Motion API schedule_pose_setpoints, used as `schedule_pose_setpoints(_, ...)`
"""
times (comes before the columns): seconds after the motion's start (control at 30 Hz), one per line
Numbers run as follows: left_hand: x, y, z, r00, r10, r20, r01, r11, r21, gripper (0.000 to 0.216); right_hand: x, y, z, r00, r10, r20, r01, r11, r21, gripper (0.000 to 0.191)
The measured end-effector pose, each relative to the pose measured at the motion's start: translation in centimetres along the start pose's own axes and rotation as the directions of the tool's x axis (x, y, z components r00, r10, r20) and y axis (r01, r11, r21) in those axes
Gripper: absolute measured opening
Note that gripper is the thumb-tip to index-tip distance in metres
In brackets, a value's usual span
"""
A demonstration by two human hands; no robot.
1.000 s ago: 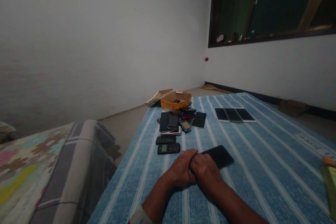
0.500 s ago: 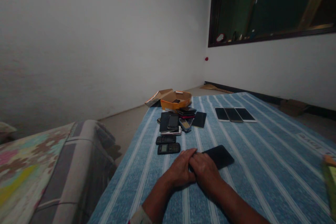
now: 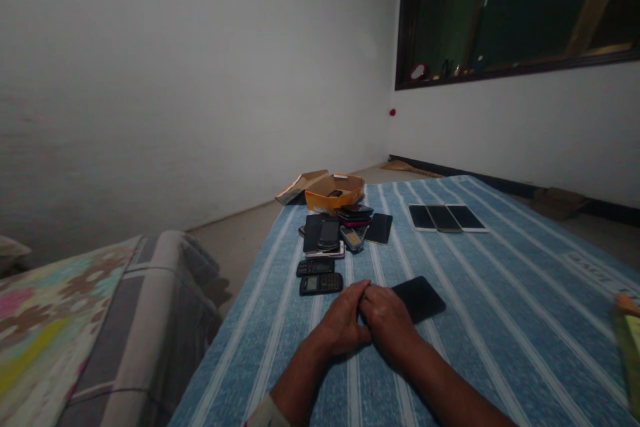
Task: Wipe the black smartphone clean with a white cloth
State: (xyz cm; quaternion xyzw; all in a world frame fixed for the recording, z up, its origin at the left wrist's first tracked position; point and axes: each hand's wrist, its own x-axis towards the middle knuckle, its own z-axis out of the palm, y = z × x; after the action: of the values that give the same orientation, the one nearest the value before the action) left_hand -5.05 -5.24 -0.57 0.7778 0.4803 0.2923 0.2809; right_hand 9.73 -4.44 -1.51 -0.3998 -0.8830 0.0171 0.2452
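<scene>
My left hand (image 3: 346, 321) and my right hand (image 3: 387, 315) are pressed together on the striped blue cloth (image 3: 465, 360), fingertips meeting. Both are closed, and what lies between or under the fingers is hidden; a small dark patch shows in the gap. A black smartphone (image 3: 421, 299) lies tilted on the cloth, its near end covered by my right hand. Just beyond my left hand are two black keypad phones, the nearer one (image 3: 321, 283) with a small pale screen and the farther one (image 3: 315, 267) parallel to it.
Behind the keypad phones lies a pile of phones (image 3: 329, 232), with an opened orange cardboard box (image 3: 334, 201) farther back. Three phones (image 3: 445, 219) lie side by side at right. A yellow-green object (image 3: 631, 337) sits at the right edge. A cloth-covered piece of furniture (image 3: 145, 320) stands left.
My hands stay together in nearly the same place, with only a slight shift of the right hand and the view. The phones have not moved.
</scene>
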Motion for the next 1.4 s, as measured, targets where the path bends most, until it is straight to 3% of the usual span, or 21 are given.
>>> schedule_pose_setpoints(0.7,0.3,1.6,0.2,0.998,-0.029,-0.057,0.029,1.0,-0.005,0.089,1.5,0.2,-1.3,0.976,0.182,0.12,-0.186,0.982,0.027,0.029)
schedule_pose_setpoints(1.13,0.1,1.8,0.8,0.995,-0.003,-0.102,0.009,0.998,0.063,0.087,1.5,0.4,-1.5,0.975,0.19,0.114,-0.184,0.981,-0.06,0.026)
schedule_pose_setpoints(1.4,0.2,2.6,0.6,0.99,-0.135,-0.045,0.139,0.986,0.09,0.101,1.2,1.6,-2.2,0.959,0.258,0.121,-0.238,0.958,-0.158,0.023)
